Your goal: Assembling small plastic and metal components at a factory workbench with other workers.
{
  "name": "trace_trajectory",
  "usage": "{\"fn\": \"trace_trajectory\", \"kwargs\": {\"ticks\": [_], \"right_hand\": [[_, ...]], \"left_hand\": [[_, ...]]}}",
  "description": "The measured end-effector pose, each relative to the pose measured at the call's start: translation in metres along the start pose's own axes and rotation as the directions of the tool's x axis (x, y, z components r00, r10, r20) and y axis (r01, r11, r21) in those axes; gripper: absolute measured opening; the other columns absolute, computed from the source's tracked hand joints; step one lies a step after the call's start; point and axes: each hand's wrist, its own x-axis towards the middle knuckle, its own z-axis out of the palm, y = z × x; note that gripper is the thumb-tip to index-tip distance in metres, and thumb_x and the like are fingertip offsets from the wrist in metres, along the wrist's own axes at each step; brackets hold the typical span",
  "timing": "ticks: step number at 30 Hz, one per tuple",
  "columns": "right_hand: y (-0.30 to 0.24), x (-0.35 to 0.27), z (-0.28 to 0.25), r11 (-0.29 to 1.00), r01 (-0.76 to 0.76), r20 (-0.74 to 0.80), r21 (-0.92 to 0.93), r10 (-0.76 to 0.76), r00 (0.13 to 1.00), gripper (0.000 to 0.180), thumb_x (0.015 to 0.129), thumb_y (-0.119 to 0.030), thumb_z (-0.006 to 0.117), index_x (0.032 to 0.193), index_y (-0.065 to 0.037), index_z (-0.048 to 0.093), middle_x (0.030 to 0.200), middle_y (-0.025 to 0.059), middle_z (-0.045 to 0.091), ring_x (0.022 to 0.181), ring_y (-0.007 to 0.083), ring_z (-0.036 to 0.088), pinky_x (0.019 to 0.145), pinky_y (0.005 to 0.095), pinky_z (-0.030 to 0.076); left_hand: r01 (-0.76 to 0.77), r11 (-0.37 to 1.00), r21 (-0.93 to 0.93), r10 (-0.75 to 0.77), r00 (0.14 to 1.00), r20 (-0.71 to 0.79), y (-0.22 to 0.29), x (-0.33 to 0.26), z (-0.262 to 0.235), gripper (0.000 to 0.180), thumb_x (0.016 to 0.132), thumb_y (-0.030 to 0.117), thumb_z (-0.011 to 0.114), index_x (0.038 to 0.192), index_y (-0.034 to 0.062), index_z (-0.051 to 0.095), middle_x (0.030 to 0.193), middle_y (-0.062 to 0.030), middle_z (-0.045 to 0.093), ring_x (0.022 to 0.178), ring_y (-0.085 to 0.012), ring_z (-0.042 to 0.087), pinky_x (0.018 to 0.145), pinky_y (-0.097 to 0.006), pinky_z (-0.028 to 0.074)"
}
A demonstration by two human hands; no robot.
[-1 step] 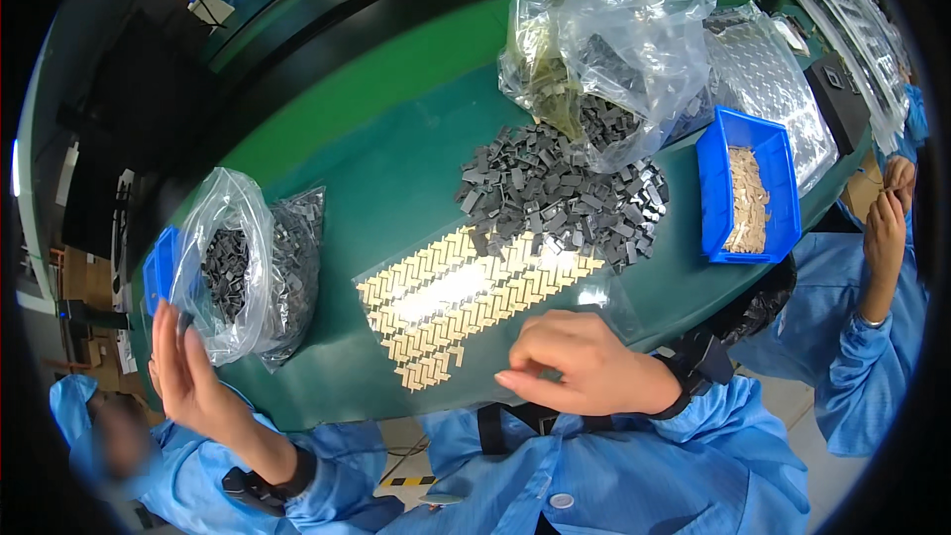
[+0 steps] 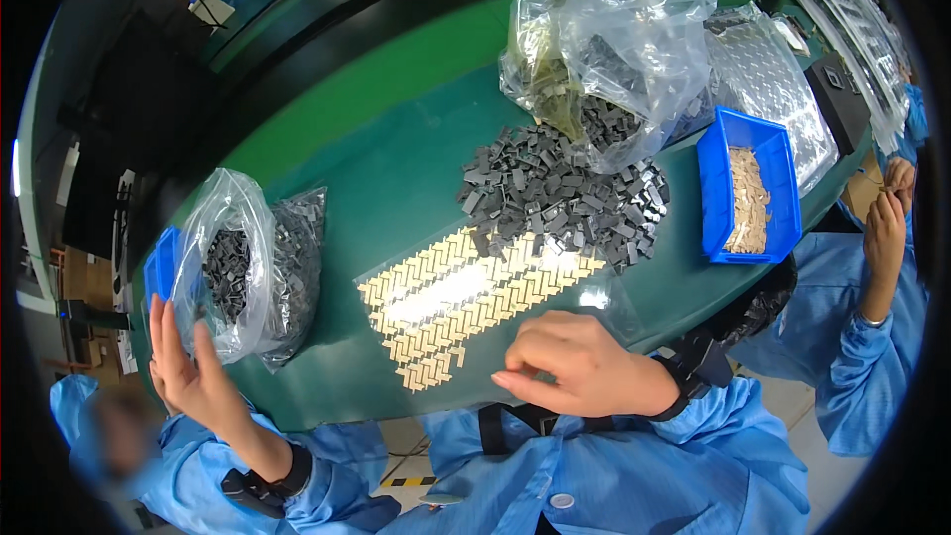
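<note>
Person in blue work jacket at a green-topped table (image 2: 376,168). Left hand (image 2: 193,381) raised at the table's left end, fingers extended, thumb standing well away from them; fingertips overlap the near side of a clear plastic bag (image 2: 238,345) from where I stand, contact uncertain. A dark smudge by the thumb tip; cannot tell if it is a loose piece or part of the bag's contents. Right hand (image 2: 580,362) low over the near edge, fingers curled loosely, thumb pointing left; fingertips hidden, so cannot tell whether anything is pinched. Black bands on both wrists. Just beyond the right hand: tan strips (image 2: 480,315) laid in herringbone rows on a clear sheet (image 2: 626,315), glare across the middle. Dark grey rectangular pieces (image 2: 545,183) heaped against the far edge of those rows, some overlapping them, and spilling from a larger clear bag (image 2: 634,40) behind. More dark pieces fill the left bag, a blue bin (image 2: 158,267) just beside it. Right of the heap, an open blue bin (image 2: 738,258) holding small tan pieces (image 2: 746,200). Farther right, a co-worker's hands (image 2: 887,203), held close together.
</note>
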Motion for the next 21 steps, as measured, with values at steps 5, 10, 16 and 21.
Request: {"fn": "trace_trajectory", "kwargs": {"ticks": [5, 10, 16, 21], "right_hand": [[0.008, 0.000, 0.019, 0.954, 0.102, 0.076, -0.282, -0.084, 0.994, 0.012, 0.073, -0.010, 0.060, 0.074, -0.005, 0.049, 0.069, 0.0057, 0.046, 0.064, 0.0202, 0.052, 0.059, 0.0327, 0.042], [0.012, 0.002, 0.038, 0.914, 0.143, 0.218, -0.379, -0.062, 0.974, 0.018, 0.070, -0.012, 0.061, 0.084, -0.002, 0.055, 0.079, 0.0071, 0.049, 0.073, 0.0219, 0.051, 0.065, 0.0315, 0.041], [0.019, 0.012, 0.048, 0.853, 0.173, 0.215, -0.492, -0.073, 0.974, 0.012, 0.067, -0.010, 0.056, 0.076, -0.003, 0.052, 0.077, 0.0073, 0.048, 0.074, 0.0203, 0.051, 0.067, 0.0306, 0.041], [0.019, 0.014, 0.050, 0.855, 0.148, 0.207, -0.498, -0.048, 0.977, 0.012, 0.067, -0.010, 0.056, 0.076, -0.004, 0.051, 0.077, 0.0063, 0.048, 0.074, 0.0198, 0.051, 0.067, 0.0302, 0.041]], "left_hand": [[-0.274, 0.954, -0.124, 0.300, 0.841, 0.451, 0.036, -0.044, 0.015, 0.043, 0.068, 0.008, 0.067, 0.110, 0.0027, 0.057, 0.125, -0.0143, 0.048, 0.116, -0.0290, 0.044, 0.098, -0.041, 0.030], [-0.223, 0.933, -0.283, 0.360, 0.558, 0.748, 0.066, -0.087, 0.052, 0.052, 0.060, 0.020, 0.074, 0.107, 0.0060, 0.058, 0.121, -0.0099, 0.052, 0.116, -0.0300, 0.045, 0.101, -0.051, 0.021], [-0.244, 0.925, -0.292, 0.380, 0.556, 0.739, 0.060, -0.096, 0.061, 0.048, 0.061, 0.021, 0.074, 0.104, 0.0070, 0.060, 0.117, -0.0053, 0.055, 0.112, -0.0240, 0.048, 0.101, -0.056, 0.015], [-0.269, 0.915, -0.300, 0.402, 0.568, 0.718, 0.062, -0.092, 0.064, 0.043, 0.062, 0.021, 0.073, 0.101, 0.0074, 0.062, 0.112, -0.0044, 0.058, 0.107, -0.0215, 0.052, 0.100, -0.058, 0.015]]}}
